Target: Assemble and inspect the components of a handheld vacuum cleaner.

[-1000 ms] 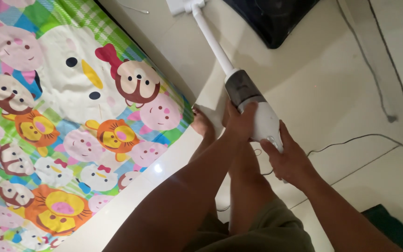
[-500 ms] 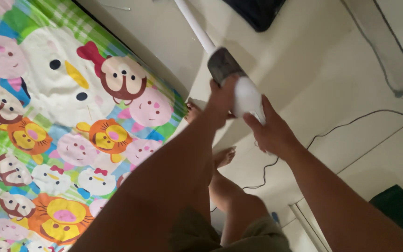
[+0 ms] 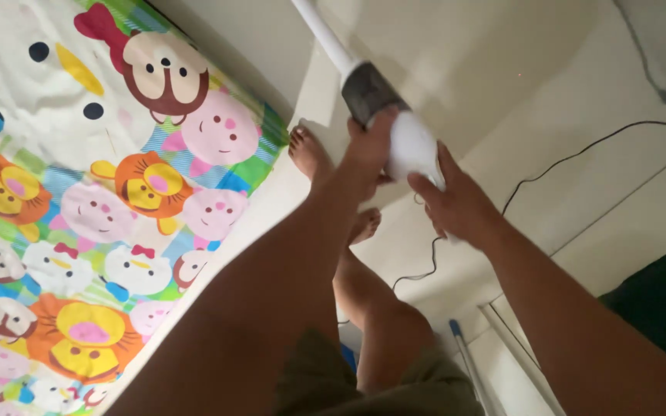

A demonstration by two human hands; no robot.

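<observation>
Holding a white stick vacuum [image 3: 398, 131] with both hands, we stand barefoot on a pale tiled floor [image 3: 549, 85]. Our left hand [image 3: 368, 150] is wrapped around the vacuum's body just below the grey dust chamber [image 3: 370, 92], fingers closed on it. Our right hand [image 3: 456, 202] grips the white handle end from the other side, fingers curled and closed around it. The vacuum's white tube [image 3: 324, 35] runs up and away from the grey chamber and leaves the top edge of the view, so the floor head is out of sight. To our left lies a mattress [image 3: 79, 192] under a bright sheet printed with cartoon animals, its edge just beside our feet [image 3: 310, 154]. A thin black cable [image 3: 572, 158] trails across the tiles on the right, passing under our right hand. Near the bottom a pale pole with a blue tip [image 3: 464, 358] lies on the floor, and a dark green mat [image 3: 657, 308] sits at the right edge.
</observation>
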